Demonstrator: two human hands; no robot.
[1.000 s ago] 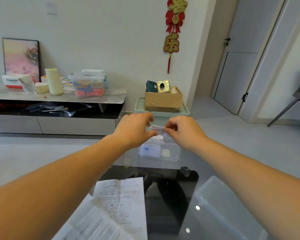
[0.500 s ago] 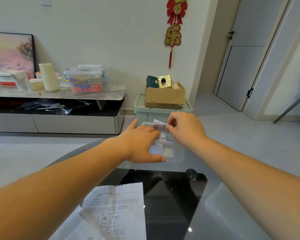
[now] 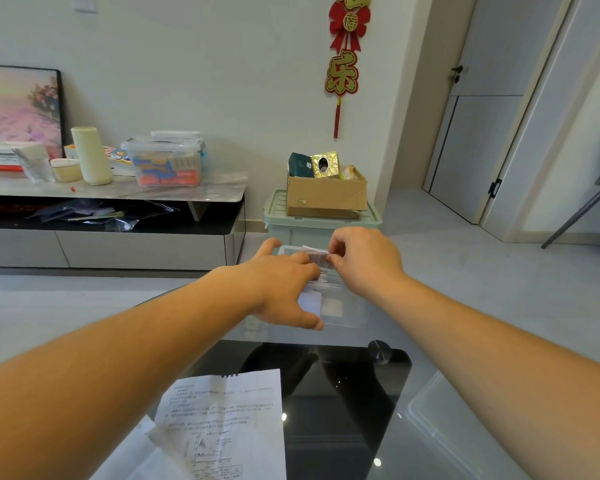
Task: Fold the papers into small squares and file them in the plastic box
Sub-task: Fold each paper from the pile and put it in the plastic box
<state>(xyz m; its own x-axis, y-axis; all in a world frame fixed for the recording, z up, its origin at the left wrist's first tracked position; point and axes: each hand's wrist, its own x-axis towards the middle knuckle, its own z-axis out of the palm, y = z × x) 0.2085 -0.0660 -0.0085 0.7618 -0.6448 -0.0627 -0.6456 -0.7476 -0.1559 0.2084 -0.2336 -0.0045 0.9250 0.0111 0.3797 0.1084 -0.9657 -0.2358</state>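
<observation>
On the glass table (image 3: 347, 403), the left hand (image 3: 284, 289) lies over the clear plastic box (image 3: 355, 308), fingers stretched flat across its top and thumb against its front wall, gripping nothing, while the right hand (image 3: 364, 261) pinches a small folded paper (image 3: 317, 255) at the box's top edge.

We see a clear box (image 3: 347, 313) standing upright with its top open. White folded squares (image 3: 311, 303) stand on edge inside it. One more, the top square (image 3: 317, 257), pokes above the box's rim, pinched by the right hand (image 3: 364, 261). Flat printed sheets (image 3: 229, 420) lie overlapping on the near side of the box.
</observation>
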